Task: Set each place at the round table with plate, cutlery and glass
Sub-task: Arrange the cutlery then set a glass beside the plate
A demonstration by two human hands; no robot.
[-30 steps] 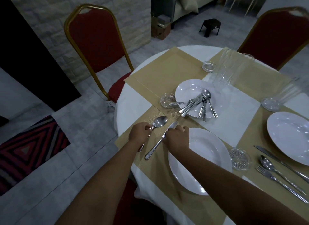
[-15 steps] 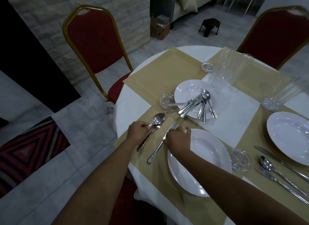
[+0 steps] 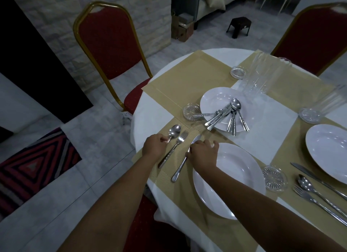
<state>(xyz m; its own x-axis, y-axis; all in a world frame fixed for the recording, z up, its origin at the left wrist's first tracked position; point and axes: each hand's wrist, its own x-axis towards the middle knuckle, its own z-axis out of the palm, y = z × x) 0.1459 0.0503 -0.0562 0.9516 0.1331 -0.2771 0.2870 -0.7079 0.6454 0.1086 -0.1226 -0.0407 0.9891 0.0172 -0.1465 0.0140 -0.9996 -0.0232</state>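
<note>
Left hand (image 3: 154, 146) pinches spoon (image 3: 173, 132) stem, centre-left | fork (image 3: 173, 148) lies free beside it, steel, tines up-frame | right hand (image 3: 203, 154) curled on knife (image 3: 185, 160), just left of white plate (image 3: 234, 191) | all on tan mat (image 3: 187, 191)

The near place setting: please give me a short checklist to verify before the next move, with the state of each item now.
1. Plate on the mat: ok.
2. Spoon, fork and knife lie side by side left of the plate: ok.
3. Left hand released the spoon: not ok, it pinches the handle.
4. Right hand off the knife: not ok.
5. Glass on the coaster: not ok, coaster is empty.
6. Spare glasses available: ok.
</note>
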